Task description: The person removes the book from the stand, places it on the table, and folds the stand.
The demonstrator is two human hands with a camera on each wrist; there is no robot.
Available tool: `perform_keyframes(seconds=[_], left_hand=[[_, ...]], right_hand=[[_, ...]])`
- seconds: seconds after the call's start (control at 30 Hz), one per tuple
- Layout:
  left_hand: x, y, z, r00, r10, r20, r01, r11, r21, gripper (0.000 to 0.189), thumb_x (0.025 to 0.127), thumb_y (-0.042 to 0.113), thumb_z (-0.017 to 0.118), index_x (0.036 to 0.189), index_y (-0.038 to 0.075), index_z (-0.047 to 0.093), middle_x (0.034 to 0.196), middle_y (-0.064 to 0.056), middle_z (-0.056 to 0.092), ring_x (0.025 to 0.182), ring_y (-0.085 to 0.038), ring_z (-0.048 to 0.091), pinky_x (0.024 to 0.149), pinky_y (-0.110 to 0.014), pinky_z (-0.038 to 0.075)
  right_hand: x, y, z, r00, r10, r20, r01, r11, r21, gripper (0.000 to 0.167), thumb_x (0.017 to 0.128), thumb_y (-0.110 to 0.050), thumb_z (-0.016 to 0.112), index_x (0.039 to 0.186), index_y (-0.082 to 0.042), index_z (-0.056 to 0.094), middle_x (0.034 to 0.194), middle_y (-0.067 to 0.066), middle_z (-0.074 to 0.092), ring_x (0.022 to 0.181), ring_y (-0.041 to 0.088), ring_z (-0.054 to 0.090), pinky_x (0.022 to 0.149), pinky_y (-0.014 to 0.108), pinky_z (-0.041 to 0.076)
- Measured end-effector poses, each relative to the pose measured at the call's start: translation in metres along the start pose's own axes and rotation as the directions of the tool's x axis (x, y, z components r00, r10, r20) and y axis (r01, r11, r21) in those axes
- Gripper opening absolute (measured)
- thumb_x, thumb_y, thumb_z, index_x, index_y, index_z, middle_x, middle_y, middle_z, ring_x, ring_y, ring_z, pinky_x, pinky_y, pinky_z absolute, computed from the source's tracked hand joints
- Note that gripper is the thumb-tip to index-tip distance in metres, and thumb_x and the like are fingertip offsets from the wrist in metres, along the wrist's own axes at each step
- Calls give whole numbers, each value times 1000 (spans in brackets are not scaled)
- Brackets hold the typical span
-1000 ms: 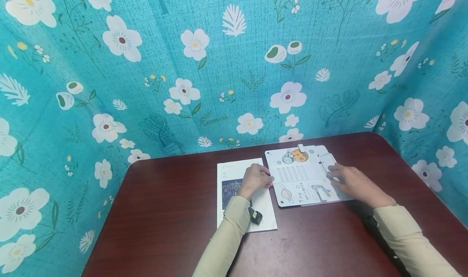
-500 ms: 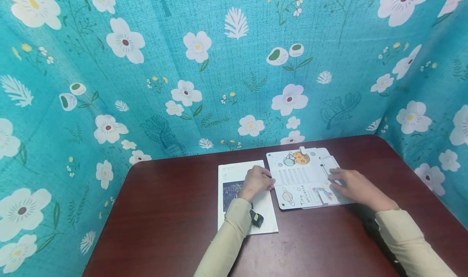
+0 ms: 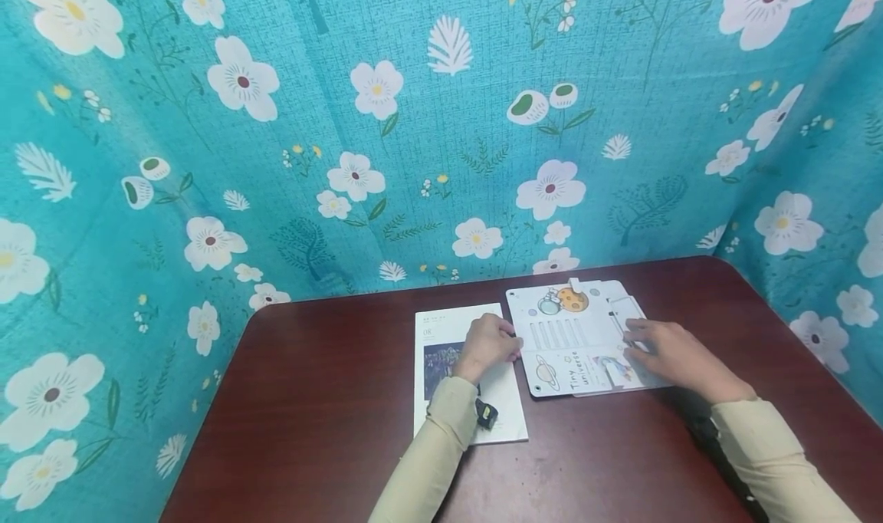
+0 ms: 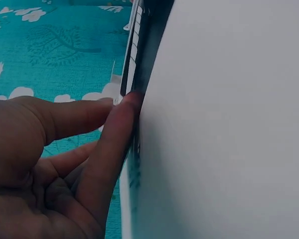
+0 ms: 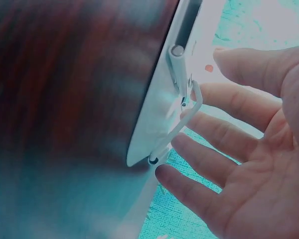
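Note:
A white folding book stand (image 3: 555,331), printed with an astronaut, planets and the words "Tiny universe", lies folded on the table. My left hand (image 3: 486,348) pinches its left edge between thumb and index finger; the left wrist view shows the fingertips (image 4: 129,102) meeting at that thin edge. Over the stand's right part, my right hand (image 3: 679,354) has its fingers spread and nearly straight. In the right wrist view, those fingertips (image 5: 182,142) lie right by a bent white wire support (image 5: 195,110). A white book (image 3: 441,320) with a dark cover picture lies under the left hand.
The dark red wooden table (image 3: 324,408) has rounded far corners. Behind it and at both sides hangs a teal flowered cloth (image 3: 414,139). A small black device (image 3: 487,413) sits at the left wrist, over the book.
The scene has drifted slightly right and down in the head view. Both hands, the book stand and the book keep their places relative to one another.

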State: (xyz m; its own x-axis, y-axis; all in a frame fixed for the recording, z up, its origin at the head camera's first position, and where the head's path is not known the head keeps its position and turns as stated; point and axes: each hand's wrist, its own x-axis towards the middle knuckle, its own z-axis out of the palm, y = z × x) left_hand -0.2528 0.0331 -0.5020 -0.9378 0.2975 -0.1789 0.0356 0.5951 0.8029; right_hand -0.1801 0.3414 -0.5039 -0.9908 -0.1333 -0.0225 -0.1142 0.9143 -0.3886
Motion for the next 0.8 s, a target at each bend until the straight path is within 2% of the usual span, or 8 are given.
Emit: perform_keyframes(seconds=[0.13,0.27,0.4,0.53,0.6,0.67,0.8], left_hand=[[-2,4,-5,1000,9,18,-10,999,52,28,99,22,69,111,-2,77,68,-2,76,58,-8,70,66,-21,55],[-6,9,-11,1000,0,20,-2,998,67,31,102,25,63,113,-1,77,70,-2,76,61,-9,70,67,-23,55],[-12,14,-16,1000,21,16,-23,991,135,36,102,31,62,121,4,75,77,-3,76,62,-9,67,62,-25,53],[-20,18,-21,999,47,12,-49,983,178,42,102,37,62,131,7,71,94,-5,79,68,-9,70,64,-27,56],[-24,20,-23,998,67,6,-67,981,182,44,102,38,62,134,8,69,103,-7,81,76,-12,74,71,-30,60],[-28,19,-26,995,102,-5,-99,975,198,45,102,38,62,137,9,68,112,-8,80,92,-17,78,82,-35,62],[-38,15,-30,985,173,-10,-166,958,234,44,105,37,59,141,12,65,130,-8,76,124,-25,71,106,-44,56]], right_hand=[[2,-2,0,1000,9,1,-9,1000,-2,40,89,-16,79,121,7,73,136,36,63,128,58,56,102,71,48],[5,-3,1,1000,2,-3,-2,1000,-15,39,88,-16,79,119,7,74,135,35,63,127,58,57,102,71,48],[3,-1,1,1000,-4,-8,4,1000,-30,38,88,-17,79,117,6,75,134,35,64,126,57,58,101,70,49],[1,1,-2,1000,-4,-11,3,999,-39,38,88,-17,80,117,6,75,135,35,64,127,57,57,101,71,49],[-1,1,-3,1000,2,-13,-3,999,-44,39,87,-18,80,118,6,75,135,35,63,127,57,57,101,71,49],[-3,1,-3,1000,4,-19,-5,999,-40,39,87,-18,81,118,6,75,135,36,63,127,58,56,101,71,49],[-6,-4,2,999,-25,-45,24,999,-26,40,88,-18,80,120,5,74,135,35,64,128,58,56,102,71,49]])
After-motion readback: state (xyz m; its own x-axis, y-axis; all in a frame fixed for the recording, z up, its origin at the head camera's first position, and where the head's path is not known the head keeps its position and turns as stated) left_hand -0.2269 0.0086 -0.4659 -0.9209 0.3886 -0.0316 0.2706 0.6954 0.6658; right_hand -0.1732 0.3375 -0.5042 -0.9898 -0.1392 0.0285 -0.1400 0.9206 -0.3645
